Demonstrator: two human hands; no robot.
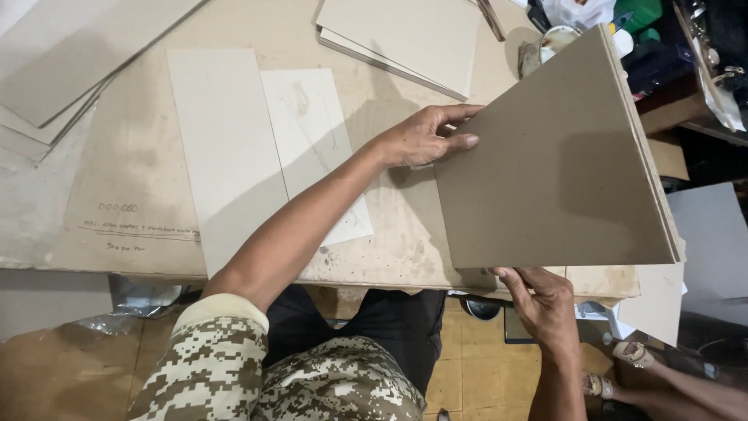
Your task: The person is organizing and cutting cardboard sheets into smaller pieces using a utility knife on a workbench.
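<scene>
Right hand (545, 304) grips board stack (553, 164) bottom edge, left hand (425, 136) its left edge; long axis probably up-right, over stained table (140, 179).

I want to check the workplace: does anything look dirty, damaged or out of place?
The table is stained with brownish marks near its front edge. The white sheet is smudged too. The cardboard stack in both hands looks even and undamaged.

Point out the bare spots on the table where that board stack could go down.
Bare tabletop lies between the white sheets and the board stack held by the left hand and right hand. Another patch sits between the far-left pile and the top pile. The far right corner, by the bottles, is crowded.
</scene>
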